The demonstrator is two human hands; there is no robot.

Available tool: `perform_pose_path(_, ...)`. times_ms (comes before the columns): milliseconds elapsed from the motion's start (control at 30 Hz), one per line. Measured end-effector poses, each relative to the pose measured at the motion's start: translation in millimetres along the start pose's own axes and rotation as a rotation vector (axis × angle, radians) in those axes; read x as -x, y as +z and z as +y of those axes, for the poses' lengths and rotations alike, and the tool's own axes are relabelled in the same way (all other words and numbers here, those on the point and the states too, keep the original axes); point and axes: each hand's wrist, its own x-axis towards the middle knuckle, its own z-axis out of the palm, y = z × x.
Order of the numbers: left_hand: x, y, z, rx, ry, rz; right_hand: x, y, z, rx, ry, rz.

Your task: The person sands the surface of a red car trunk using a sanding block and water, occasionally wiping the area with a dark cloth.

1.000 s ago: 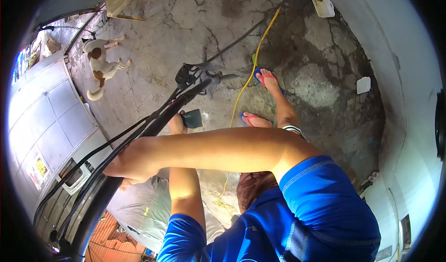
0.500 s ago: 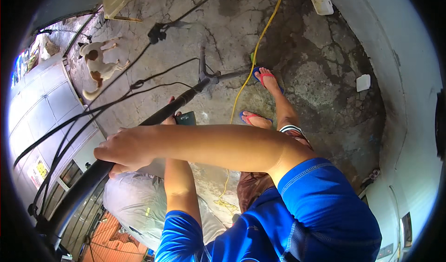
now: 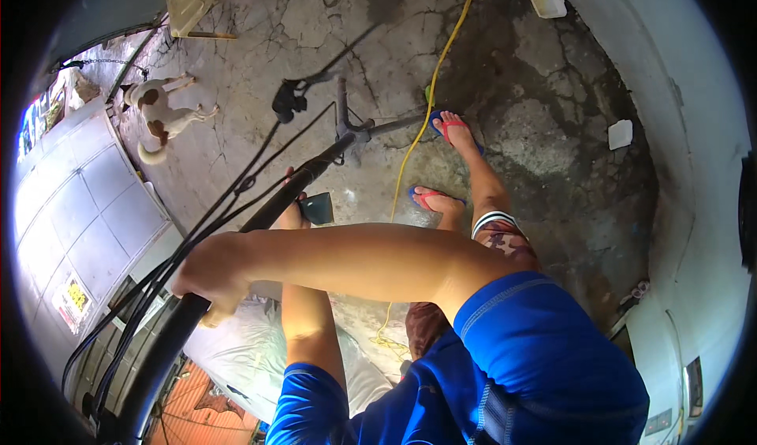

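A long black tube [image 3: 260, 216] with several thin black cables [image 3: 229, 200] along it slants from the lower left up to a grey metal stand [image 3: 347, 129]. My right hand [image 3: 206, 275] reaches across from the right and is closed around the tube low down. My left hand [image 3: 292, 212] reaches up from below and wraps the tube higher up, mostly hidden behind it, right beside a small dark teal object [image 3: 319, 207]. A black fitting [image 3: 288, 98] hangs at the cables' far end.
My feet in blue flip-flops [image 3: 432, 199] stand on cracked concrete beside a yellow cord [image 3: 426, 114]. A white and brown dog [image 3: 162, 114] stands at the upper left by a white gate [image 3: 87, 208]. A white sack [image 3: 244, 350] lies below my arms. A wall [image 3: 694, 169] runs along the right.
The tube has swung, and the cables have spread away from it. The black fitting moved up and away, then partly back. My right hand stays closed on the tube.
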Motion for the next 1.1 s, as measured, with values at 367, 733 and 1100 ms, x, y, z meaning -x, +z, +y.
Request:
perform_pose_path(367, 3, 0, 8, -0.023, -0.028, -0.062, -10, 33, 3, 0.178, 0.117, 0.324)
perform_pose_path(733, -3, -22, 0, -0.064, -0.131, -0.147, -3, 38, 14, 0.144, 0.189, 0.253)
perform_pose_path(1100, -48, -21, -7, -0.068, -0.298, 0.064, 7, 15, 32, 0.098, 0.087, 0.103)
